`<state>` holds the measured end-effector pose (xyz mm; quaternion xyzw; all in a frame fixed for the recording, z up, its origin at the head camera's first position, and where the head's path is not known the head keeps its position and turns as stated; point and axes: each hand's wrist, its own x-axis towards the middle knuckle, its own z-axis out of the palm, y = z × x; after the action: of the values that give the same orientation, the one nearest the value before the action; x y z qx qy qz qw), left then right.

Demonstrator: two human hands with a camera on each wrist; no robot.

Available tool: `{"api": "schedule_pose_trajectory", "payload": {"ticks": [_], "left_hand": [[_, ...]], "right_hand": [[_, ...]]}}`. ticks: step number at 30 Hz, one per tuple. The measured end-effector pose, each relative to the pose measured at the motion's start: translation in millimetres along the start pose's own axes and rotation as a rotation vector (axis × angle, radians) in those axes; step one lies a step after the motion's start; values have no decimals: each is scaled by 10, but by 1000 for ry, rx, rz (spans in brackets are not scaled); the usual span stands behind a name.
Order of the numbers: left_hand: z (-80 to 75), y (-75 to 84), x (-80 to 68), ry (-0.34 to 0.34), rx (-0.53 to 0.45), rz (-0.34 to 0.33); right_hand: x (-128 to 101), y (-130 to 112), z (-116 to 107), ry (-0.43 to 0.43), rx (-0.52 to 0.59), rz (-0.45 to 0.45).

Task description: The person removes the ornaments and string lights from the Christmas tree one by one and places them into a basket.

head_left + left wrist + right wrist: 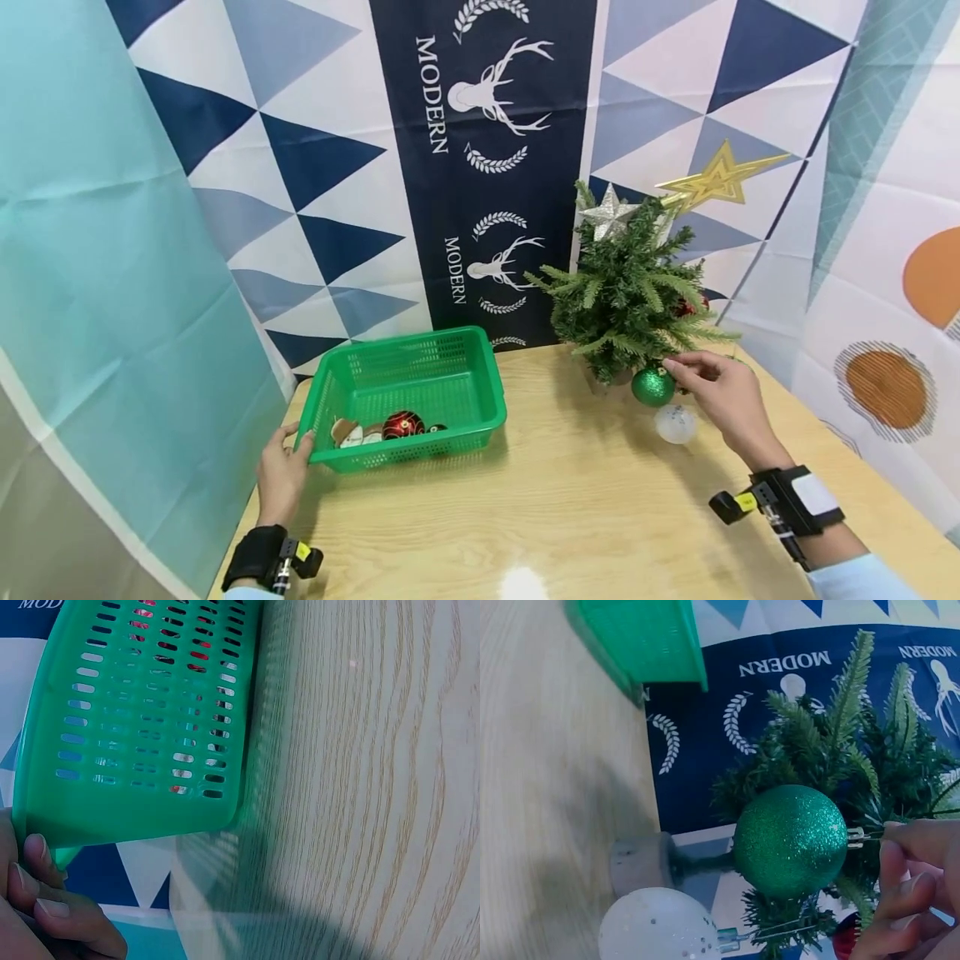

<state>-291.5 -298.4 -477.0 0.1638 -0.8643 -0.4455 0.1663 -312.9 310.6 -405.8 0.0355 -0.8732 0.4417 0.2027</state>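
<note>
A person's right hand [731, 396] pinches the cap loop of a glittery green bauble [652, 387] between thumb and fingers [904, 859], holding it against the lower branches of a small tree [626, 296] at the back of the tabletop [585, 508]. A white bauble [675, 423] hangs just below the green one, near the tree's base. The left hand [279, 475] grips the near left corner of a green basket [457, 354], its fingers [45, 896] curled round the rim. Inside the basket lie a red bauble [402, 425] and other small ornaments. A silver star [609, 213] and a gold star [718, 179] top the tree, before a patterned backdrop [480, 125].
</note>
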Motion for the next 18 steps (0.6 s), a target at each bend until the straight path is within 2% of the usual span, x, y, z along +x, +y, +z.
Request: {"api": "schedule_pose_trajectory", "payload": {"ticks": [12,18], "left_hand": [[23,-32,-1,29,-40,35],[38,-66,6,40,-43,37]], "right_hand": [[31,-43,-97,55,-1,3],[31,-115,-130,139,-60,-63]]}}
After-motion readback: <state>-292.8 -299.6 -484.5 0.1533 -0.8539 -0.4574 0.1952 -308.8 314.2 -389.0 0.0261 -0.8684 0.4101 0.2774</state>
